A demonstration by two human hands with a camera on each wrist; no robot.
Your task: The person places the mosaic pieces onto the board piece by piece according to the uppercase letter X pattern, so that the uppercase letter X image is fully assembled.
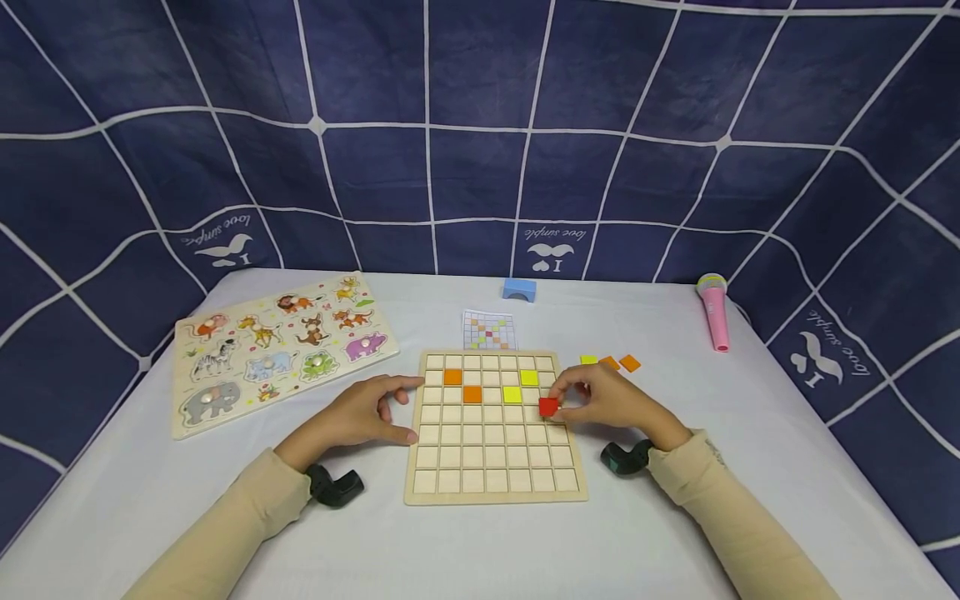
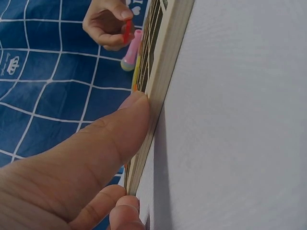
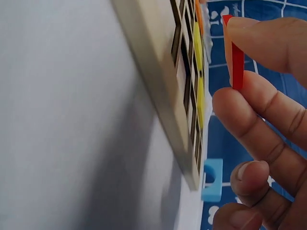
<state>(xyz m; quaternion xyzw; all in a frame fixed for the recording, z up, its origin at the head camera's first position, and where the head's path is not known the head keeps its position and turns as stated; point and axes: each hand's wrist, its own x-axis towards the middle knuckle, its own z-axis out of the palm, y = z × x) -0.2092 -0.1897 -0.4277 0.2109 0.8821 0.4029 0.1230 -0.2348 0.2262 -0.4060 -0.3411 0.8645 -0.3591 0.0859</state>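
Observation:
My right hand pinches a red square tile between thumb and fingers, over the right side of a wooden grid board. In the right wrist view the red tile is held edge-on, apart from the board. On the board lie orange tiles at upper left and yellow tiles at upper right, two of each. My left hand touches the board's left edge, thumb and forefinger spread. In the left wrist view the thumb rests against the board's side.
Behind the board lies a printed pattern card, with a blue arch block farther back. Loose orange tiles and a yellow one lie right of the board. An animal puzzle is at left, a pink toy microphone at far right.

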